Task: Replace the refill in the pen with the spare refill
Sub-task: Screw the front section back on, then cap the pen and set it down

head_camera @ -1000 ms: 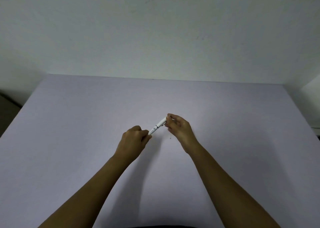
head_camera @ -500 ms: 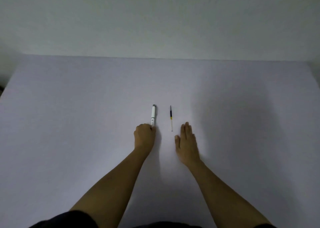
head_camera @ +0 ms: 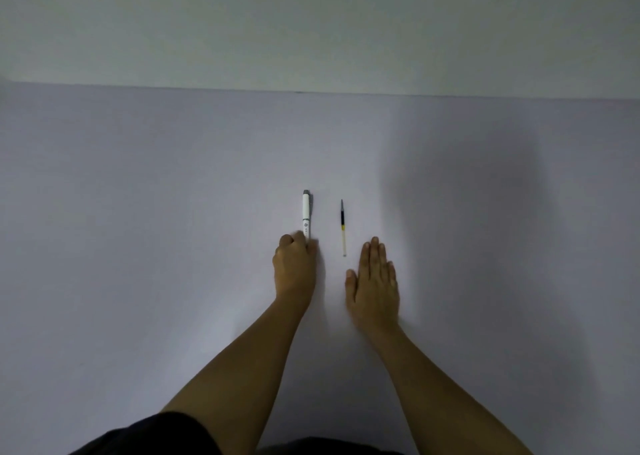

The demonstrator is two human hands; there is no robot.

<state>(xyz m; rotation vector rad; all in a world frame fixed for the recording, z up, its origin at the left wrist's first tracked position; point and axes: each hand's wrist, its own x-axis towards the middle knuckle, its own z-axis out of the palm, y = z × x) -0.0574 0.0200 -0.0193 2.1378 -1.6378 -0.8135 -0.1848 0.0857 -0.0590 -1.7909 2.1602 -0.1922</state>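
A white pen (head_camera: 306, 214) with a grey cap end lies on the pale table (head_camera: 138, 212), pointing away from me. My left hand (head_camera: 294, 269) is curled in a fist at its near end, fingers closed on the pen's tip end. To the pen's right a thin refill (head_camera: 343, 228) lies parallel, dark at the far tip, with a yellow band and a clear tube nearest me. My right hand (head_camera: 374, 281) rests flat, palm down, just right of the refill's near end, not touching it and holding nothing.
A plain wall (head_camera: 311, 22) rises behind the table's far edge. A broad shadow (head_camera: 467, 195) falls on the right part of the tabletop. Dark clothing (head_camera: 156, 437) shows at the bottom edge.
One second ago both hands held the pen up between them. Since then the pen has come down onto the table, the right hand has let go and lies flat, and a refill lies beside it.
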